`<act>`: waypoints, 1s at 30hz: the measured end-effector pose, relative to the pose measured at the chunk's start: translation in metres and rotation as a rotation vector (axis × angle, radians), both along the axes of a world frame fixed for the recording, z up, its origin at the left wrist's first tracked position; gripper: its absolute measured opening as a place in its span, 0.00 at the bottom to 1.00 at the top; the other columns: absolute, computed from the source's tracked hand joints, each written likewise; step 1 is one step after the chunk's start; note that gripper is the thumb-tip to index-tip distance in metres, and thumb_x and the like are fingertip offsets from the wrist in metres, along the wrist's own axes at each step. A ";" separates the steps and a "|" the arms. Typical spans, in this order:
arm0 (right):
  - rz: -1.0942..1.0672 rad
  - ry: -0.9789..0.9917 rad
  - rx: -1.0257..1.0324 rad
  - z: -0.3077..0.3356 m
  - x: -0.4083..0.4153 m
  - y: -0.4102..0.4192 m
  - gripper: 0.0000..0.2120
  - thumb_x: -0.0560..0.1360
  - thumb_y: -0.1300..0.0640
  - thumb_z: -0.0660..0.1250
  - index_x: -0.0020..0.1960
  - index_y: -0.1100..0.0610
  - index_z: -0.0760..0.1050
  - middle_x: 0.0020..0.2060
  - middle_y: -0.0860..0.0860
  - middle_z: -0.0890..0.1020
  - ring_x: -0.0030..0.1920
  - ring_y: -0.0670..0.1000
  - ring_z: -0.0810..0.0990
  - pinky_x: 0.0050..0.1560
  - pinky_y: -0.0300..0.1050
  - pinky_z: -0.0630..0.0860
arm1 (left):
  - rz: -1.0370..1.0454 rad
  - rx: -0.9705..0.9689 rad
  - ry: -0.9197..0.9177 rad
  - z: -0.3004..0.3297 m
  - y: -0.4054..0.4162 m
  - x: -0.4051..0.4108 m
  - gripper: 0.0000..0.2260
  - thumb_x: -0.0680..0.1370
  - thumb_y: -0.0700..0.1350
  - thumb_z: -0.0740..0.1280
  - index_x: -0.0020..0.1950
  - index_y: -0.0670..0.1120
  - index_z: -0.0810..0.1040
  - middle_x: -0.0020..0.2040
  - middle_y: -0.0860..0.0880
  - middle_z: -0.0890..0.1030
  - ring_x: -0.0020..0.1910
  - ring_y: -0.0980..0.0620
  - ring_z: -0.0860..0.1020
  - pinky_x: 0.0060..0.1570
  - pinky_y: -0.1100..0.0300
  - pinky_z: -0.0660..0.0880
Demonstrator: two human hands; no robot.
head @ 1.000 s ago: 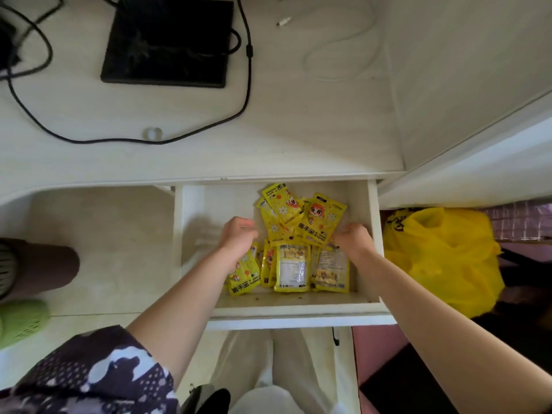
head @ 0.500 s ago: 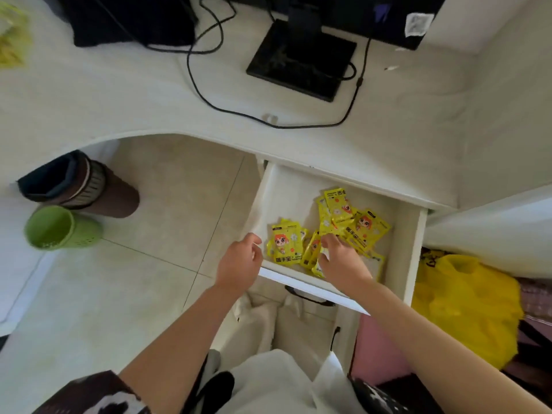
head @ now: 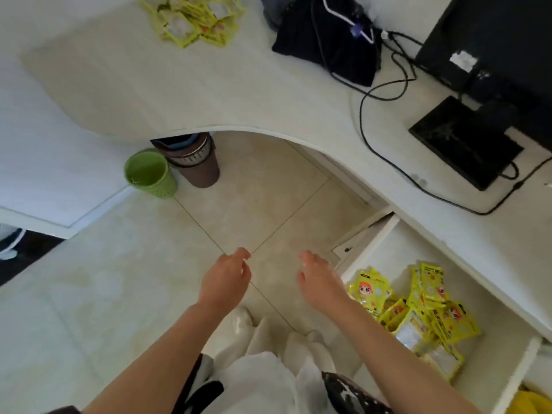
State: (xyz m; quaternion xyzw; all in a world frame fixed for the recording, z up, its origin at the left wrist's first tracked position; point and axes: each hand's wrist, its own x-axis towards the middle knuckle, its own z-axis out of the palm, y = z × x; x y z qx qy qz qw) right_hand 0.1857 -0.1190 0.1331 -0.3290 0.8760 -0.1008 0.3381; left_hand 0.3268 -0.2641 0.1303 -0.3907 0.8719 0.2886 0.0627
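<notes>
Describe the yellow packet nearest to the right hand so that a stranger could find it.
Find the white desk and its open drawer at the lower right. Inside is a heap of yellow packets. The packet lies at the heap's left edge, closest to the right hand, its cartoon face with orange hair fully uncovered.

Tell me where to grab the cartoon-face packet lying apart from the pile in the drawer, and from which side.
Probably pinch the packet by its far top edge, coming down from above with the right hand. It lies face up, bare drawer floor shows beyond that edge, and its lower right side meets the pile.
</notes>
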 end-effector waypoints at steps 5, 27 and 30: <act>0.067 0.023 -0.018 0.008 0.010 -0.083 0.16 0.80 0.58 0.55 0.66 0.59 0.65 0.61 0.57 0.74 0.61 0.57 0.72 0.58 0.52 0.72 | 0.052 -0.041 0.001 0.012 -0.072 0.027 0.12 0.81 0.47 0.58 0.63 0.51 0.73 0.51 0.47 0.78 0.44 0.49 0.79 0.45 0.55 0.78; 0.336 0.166 -0.173 0.062 -0.118 -0.403 0.19 0.80 0.55 0.56 0.70 0.55 0.65 0.62 0.52 0.76 0.61 0.54 0.74 0.57 0.52 0.74 | 0.173 -0.225 0.071 0.056 -0.373 -0.074 0.11 0.80 0.45 0.58 0.61 0.48 0.74 0.53 0.49 0.82 0.54 0.48 0.75 0.47 0.51 0.76; 0.359 0.163 -0.173 0.066 -0.144 -0.441 0.19 0.80 0.54 0.56 0.71 0.55 0.64 0.64 0.52 0.75 0.63 0.54 0.73 0.59 0.51 0.74 | 0.179 -0.232 0.072 0.057 -0.409 -0.093 0.12 0.81 0.45 0.58 0.62 0.48 0.74 0.54 0.49 0.82 0.55 0.49 0.75 0.49 0.53 0.75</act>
